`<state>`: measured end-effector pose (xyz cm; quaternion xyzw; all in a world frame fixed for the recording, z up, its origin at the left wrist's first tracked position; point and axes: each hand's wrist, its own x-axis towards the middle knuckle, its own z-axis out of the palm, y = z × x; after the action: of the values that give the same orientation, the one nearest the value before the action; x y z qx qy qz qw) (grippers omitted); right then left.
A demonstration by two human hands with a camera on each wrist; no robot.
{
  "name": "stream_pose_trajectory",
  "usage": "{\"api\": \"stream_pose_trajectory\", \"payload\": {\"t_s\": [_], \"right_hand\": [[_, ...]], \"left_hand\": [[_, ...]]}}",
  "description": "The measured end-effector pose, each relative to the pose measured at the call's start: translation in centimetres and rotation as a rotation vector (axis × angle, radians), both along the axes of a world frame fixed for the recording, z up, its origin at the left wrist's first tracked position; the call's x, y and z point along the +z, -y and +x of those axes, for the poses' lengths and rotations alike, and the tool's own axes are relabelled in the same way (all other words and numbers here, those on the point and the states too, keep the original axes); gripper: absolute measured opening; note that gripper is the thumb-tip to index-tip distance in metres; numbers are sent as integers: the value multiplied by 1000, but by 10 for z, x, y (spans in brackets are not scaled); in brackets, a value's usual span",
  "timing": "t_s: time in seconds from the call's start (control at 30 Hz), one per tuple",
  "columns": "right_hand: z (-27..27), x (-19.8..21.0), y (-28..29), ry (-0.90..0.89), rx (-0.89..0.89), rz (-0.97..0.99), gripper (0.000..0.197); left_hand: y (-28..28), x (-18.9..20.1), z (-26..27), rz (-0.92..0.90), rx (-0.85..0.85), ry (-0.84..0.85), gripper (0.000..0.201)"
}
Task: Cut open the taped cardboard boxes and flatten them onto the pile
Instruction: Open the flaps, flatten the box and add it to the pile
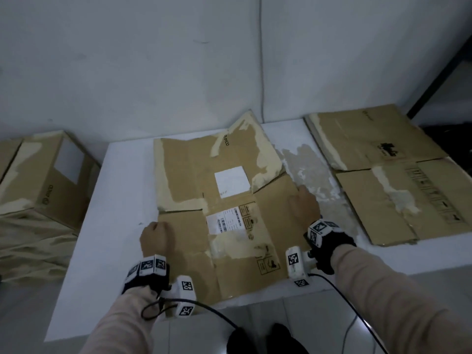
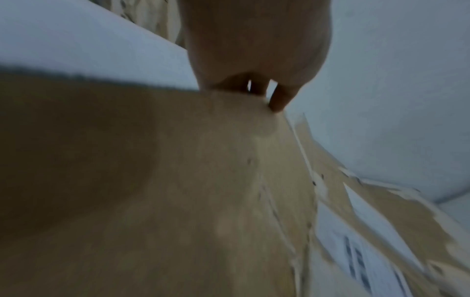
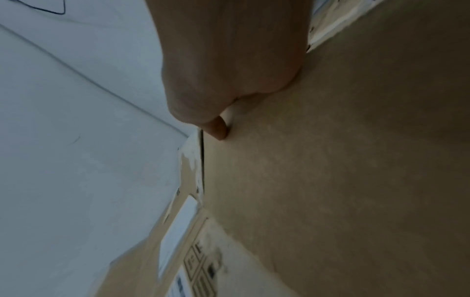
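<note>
**Flattened box gripped at both side edges, ready to shift to pile**

White table [image 1: 122, 200]: flattened box [image 1: 194, 175] lies mid-table, pile [image 1: 383, 175] of flat cardboard just beside it to the right, uncut taped box [image 1: 46, 175] off the left edge.

Handling, my read: light, stiff along panels, floppy at creases and cut flaps; far flap is tilted up. Torn tape patches could snag. Best held at opposite side edges, near the middle crease.

Left hand [image 1: 155, 238] curled over the left edge; right hand [image 1: 304, 205] curled on the right edge, fingertip [image 3: 218, 128] pinching the panel. Hands well apart.
</note>
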<state>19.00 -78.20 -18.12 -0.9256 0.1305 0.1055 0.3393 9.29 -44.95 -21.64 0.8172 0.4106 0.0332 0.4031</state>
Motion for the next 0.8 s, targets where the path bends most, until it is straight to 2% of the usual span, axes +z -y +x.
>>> {"api": "stream_pose_trajectory", "payload": {"t_s": [0.07, 0.17, 0.27, 0.4, 0.6, 0.7, 0.8], "right_hand": [[-5, 4, 7, 73, -53, 20, 31], [-11, 19, 31, 182, -166, 68, 27], [-14, 37, 65, 258, -235, 95, 37], [-7, 57, 121, 340, -362, 76, 56], [7, 76, 229, 387, -465, 48, 60], [14, 82, 284, 370, -487, 5, 56], [24, 89, 335, 321, -487, -69, 66]], "left_hand": [[14, 5, 4, 36, 68, 111, 33], [41, 14, 13, 66, 70, 194, 33], [76, 25, 27, 57, 62, 281, 35], [133, 39, 51, -2, -52, 403, 30], [243, 49, 94, -22, -196, 444, 23], [306, 51, 109, -39, -313, 420, 30], [361, 49, 120, -67, -459, 371, 39]]}}
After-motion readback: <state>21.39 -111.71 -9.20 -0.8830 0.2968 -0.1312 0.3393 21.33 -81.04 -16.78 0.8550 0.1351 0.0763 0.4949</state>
